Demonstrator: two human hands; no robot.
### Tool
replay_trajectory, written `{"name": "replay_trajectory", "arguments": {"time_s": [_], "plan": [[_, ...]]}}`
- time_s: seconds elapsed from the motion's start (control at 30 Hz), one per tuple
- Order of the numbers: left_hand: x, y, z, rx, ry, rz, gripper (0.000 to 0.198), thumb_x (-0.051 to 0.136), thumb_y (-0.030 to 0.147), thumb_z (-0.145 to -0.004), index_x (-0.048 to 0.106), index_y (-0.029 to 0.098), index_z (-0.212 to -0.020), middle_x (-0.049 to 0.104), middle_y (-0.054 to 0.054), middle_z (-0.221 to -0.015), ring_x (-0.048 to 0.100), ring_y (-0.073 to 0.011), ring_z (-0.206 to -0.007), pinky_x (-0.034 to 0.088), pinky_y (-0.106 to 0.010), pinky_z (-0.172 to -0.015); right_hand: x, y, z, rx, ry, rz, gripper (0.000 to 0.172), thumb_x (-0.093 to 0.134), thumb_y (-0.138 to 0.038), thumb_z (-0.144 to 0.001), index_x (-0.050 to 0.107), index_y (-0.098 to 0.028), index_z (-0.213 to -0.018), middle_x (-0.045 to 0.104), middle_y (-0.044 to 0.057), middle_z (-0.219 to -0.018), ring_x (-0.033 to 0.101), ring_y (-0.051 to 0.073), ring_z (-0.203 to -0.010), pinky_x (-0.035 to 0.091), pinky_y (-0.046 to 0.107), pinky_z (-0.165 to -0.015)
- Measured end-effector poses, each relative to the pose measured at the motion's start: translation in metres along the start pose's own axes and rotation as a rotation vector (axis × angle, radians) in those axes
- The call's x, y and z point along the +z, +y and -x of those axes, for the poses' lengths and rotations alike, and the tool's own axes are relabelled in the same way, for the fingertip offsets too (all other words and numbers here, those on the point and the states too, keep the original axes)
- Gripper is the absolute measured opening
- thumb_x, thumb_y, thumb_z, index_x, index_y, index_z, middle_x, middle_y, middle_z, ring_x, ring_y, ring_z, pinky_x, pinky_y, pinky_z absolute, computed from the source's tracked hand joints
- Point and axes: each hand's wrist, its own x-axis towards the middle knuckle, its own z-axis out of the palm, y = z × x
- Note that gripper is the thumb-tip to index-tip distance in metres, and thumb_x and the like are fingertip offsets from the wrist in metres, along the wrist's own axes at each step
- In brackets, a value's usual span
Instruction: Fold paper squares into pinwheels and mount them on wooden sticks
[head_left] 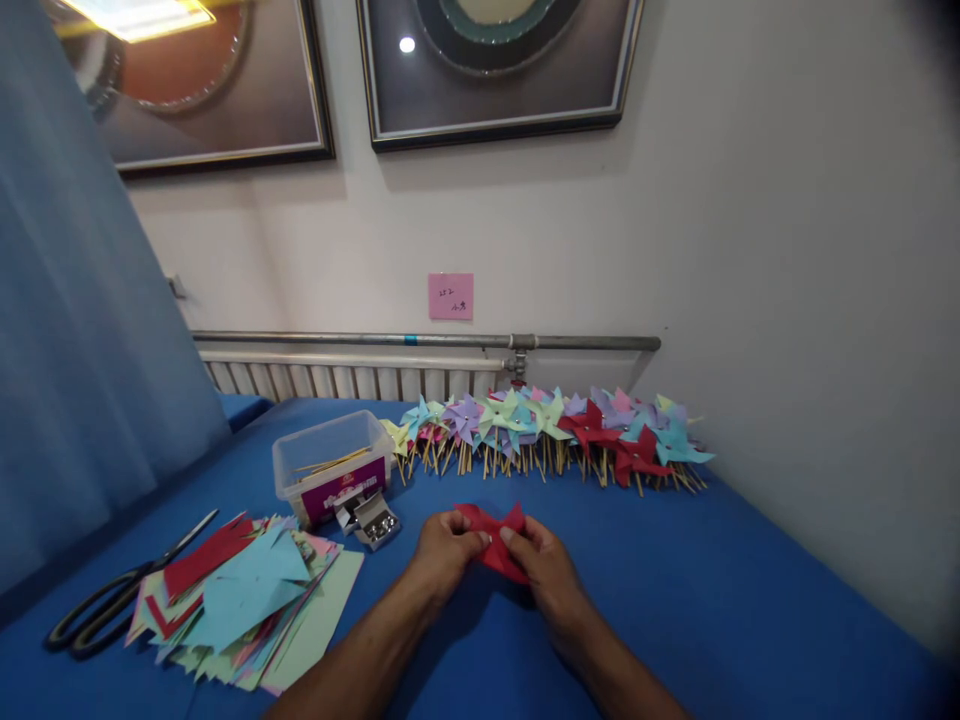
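Between my two hands is a piece of red paper (499, 545), partly folded, with pointed corners like a pinwheel's blades. My left hand (448, 550) pinches its left side between thumb and fingers. On the right side, my right hand (541, 560) grips it the same way, thumb on top. The paper is held just above the blue cover; the fingers beneath it are hidden. Left of my hands, a small open box (376, 522) holds shiny metal pins. Behind it stands a clear plastic tub (330, 440) with thin wooden sticks inside.
A pile of coloured paper (251, 595) lies at the left, beside black-handled scissors (112, 600). Finished paper pinwheels (525, 420) on sticks line the back of the blue-covered table (712, 600). Behind are a radiator (337, 378) and wall; a blue curtain (90, 320) hangs at left.
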Motion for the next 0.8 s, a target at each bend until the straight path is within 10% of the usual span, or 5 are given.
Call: {"name": "replay_trajectory", "arguments": {"time_s": [0.8], "plan": [[-0.002, -0.002, 0.002, -0.023, -0.086, 0.162, 0.037, 0.082, 0.04, -0.058, 0.053, 0.017, -0.061, 0.05, 0.005, -0.052, 0.04, -0.0073, -0.048, 0.03, -0.023, -0.052, 0.007, -0.015, 0.01, 0.083, -0.026, -0.094, 0.044, 0.088, -0.041, -0.06, 0.075, -0.017, -0.094, 0.08, 0.008, -0.094, 0.074, 0.024, -0.083, 0.054, 0.035, -0.08]]}}
